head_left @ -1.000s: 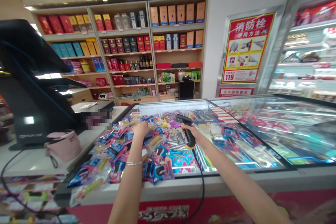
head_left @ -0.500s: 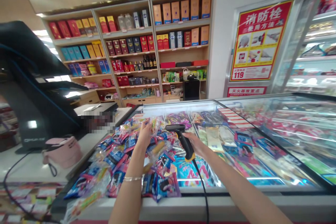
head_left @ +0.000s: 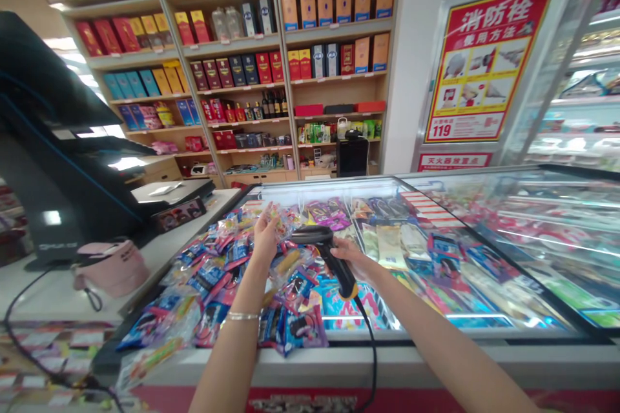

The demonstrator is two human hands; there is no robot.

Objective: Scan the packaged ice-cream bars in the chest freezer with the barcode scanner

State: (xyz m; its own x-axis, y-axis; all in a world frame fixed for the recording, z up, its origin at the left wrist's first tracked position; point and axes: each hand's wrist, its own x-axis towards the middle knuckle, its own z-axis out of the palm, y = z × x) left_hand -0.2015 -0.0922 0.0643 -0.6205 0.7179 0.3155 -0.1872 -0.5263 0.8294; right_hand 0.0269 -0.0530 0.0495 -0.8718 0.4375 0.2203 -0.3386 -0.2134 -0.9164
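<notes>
My left hand (head_left: pixel 265 240) is raised over a heap of wrapped snack packets (head_left: pixel 217 290) and pinches a small clear packet (head_left: pixel 278 219) by its edge. My right hand (head_left: pixel 347 259) grips a black handheld barcode scanner (head_left: pixel 329 253) with a yellow band near its base. The scanner's head points left, close to the clear packet, and its black cable (head_left: pixel 372 355) hangs down over the freezer's front edge. The heap lies on the glass lid of a chest freezer (head_left: pixel 489 251).
A black checkout terminal (head_left: pixel 53 142) stands left of the freezer on a white counter (head_left: pixel 62 300), with a pink bag (head_left: pixel 111 268) on it. Wooden shelves (head_left: pixel 223 87) of boxed goods and bottles fill the back wall. A red-and-yellow fire hydrant notice (head_left: pixel 489 64) hangs at right.
My left hand has risen with the clear packet in it. The scanner has swung left toward that packet, and the view has shifted slightly.
</notes>
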